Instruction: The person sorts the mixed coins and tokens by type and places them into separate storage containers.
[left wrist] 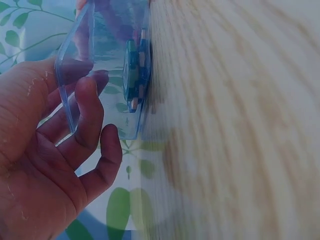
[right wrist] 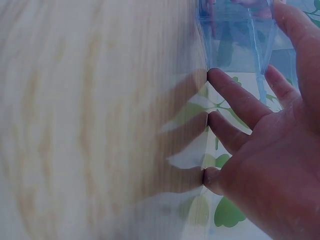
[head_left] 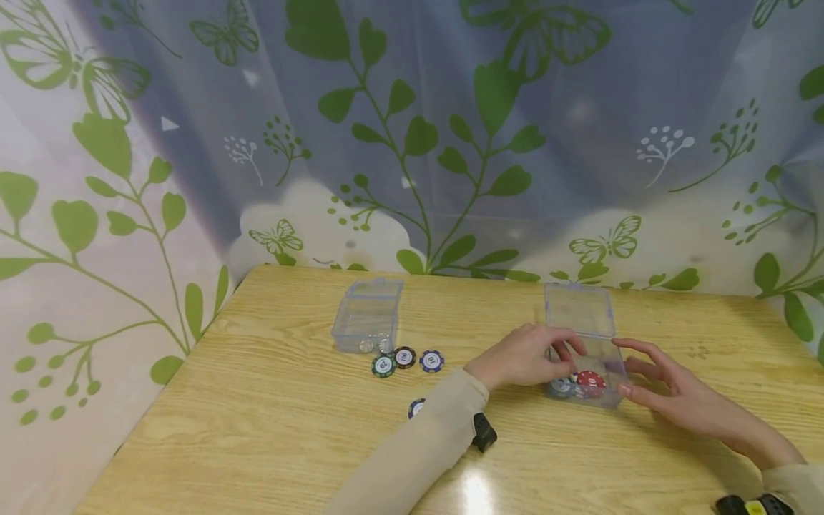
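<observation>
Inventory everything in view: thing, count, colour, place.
table: 1, light wood, lower half of head view
printed backdrop: count unclear, blue-grey, white, green, behind and left of table
right box: 1, clear, lid open, table's right half
boxed chips: at least 2, red and blue-green, inside right box
left box: 1, clear, lid open, table's left half
small discs: 2, silvery, at left box's near wall
loose chips: 4, green, black, two blue; three by left box, one nearer, partly hidden
sleeves: 2, beige, on arms
wrist devices: 2, black, one part-yellow, at cuffs
left hand: 1, bare, over right box
right hand: 1, bare, beside right box
</observation>
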`<state>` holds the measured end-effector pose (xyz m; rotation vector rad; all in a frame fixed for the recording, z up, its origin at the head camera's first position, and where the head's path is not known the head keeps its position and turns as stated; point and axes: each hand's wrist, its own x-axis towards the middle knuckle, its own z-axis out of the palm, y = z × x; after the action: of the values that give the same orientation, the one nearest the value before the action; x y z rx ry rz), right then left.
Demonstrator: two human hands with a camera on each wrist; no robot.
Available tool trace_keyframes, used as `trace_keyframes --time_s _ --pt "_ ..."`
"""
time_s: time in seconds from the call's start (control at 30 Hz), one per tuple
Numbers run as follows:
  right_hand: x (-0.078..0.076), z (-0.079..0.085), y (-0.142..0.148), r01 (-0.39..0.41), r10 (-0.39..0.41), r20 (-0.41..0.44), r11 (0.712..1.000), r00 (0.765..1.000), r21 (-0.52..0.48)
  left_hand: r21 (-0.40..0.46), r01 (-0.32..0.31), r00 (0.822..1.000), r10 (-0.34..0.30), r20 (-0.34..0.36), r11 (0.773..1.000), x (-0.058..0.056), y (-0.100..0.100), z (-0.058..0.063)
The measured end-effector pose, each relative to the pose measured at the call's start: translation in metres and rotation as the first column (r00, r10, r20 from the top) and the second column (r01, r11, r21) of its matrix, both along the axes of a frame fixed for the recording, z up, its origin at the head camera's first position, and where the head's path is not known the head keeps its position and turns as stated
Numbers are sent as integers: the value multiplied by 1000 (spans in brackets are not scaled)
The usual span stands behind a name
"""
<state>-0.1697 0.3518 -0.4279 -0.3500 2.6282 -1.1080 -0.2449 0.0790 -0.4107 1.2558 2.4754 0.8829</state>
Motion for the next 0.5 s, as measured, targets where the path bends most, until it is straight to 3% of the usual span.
trace_keyframes --time_s 0.27,0.5 --pt "0 0 -1 -4 4 15 1000 1000 -19 17 -3 1000 2 12 1000 3 -6 2" --pt "1 1 -1 3 -2 26 1000 1000 -11 54 0 1000 0 14 999 8 -19 13"
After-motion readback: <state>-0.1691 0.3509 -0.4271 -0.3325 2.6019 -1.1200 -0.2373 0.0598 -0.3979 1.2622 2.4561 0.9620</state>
